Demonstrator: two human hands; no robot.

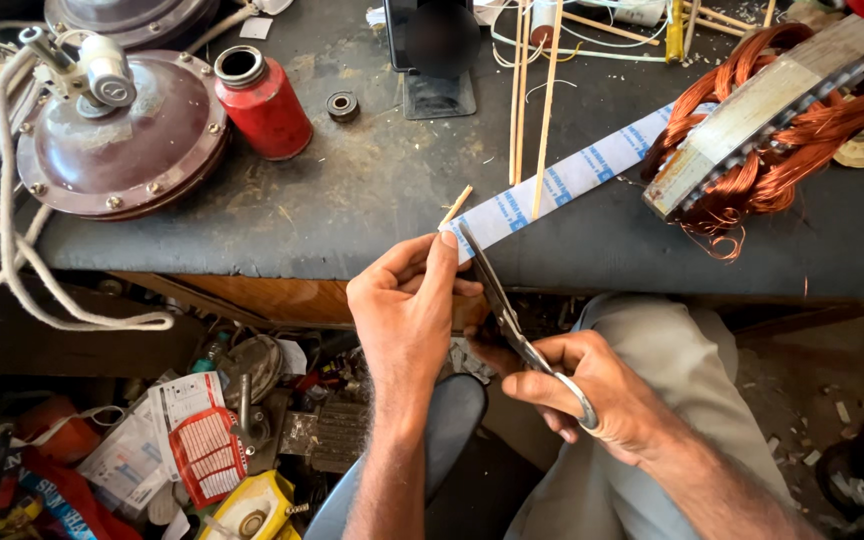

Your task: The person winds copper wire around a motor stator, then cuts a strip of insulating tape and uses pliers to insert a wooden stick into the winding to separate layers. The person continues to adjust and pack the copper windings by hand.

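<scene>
scissors [512, 320] sat in right hand [592, 395], fingers closed through the grips, blades parted at the strip's end. left hand [407, 310] pinched the white-and-blue paper strip [572, 180] at the bench [352, 200] edge. cutting step underway, seemingly; next called for a straight closing of blades, clear of fingertips.

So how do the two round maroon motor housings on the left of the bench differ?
The near maroon housing shows whole, dome up, with a grey metal fitting on top and a white rope running past it. The far maroon housing is cut off by the top edge of the frame, and no fitting shows on it. Both are round, glossy and ringed with bolts, and both sit on the dark bench.
</scene>
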